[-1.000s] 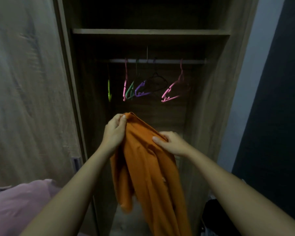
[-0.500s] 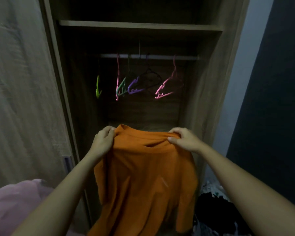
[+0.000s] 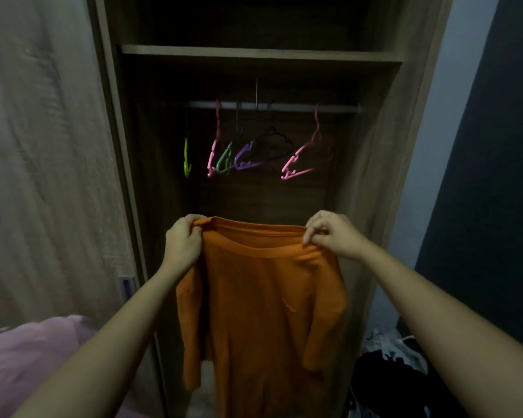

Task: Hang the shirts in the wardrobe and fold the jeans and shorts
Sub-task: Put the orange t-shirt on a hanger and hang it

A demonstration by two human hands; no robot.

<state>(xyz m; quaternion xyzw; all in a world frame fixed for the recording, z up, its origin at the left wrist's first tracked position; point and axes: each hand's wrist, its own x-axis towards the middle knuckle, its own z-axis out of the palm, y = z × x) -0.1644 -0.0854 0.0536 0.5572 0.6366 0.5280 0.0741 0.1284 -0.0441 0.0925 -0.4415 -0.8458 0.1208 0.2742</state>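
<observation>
Left hand (image 3: 182, 242) pinches one shoulder of the orange shirt (image 3: 263, 300) at nine o'clock of the collar, fingers curled over the fabric. Right hand (image 3: 334, 233) pinches the other shoulder at three o'clock. Both arms reach forward, about level, so the shirt hangs flat with its long axis straight down. Empty hangers (image 3: 242, 159) hang on the rail (image 3: 338, 108) at twelve o'clock, above and beyond the collar, inside the wardrobe (image 3: 254, 54). The pink hanger (image 3: 292, 161) at one o'clock looks nearer the right hand.
</observation>
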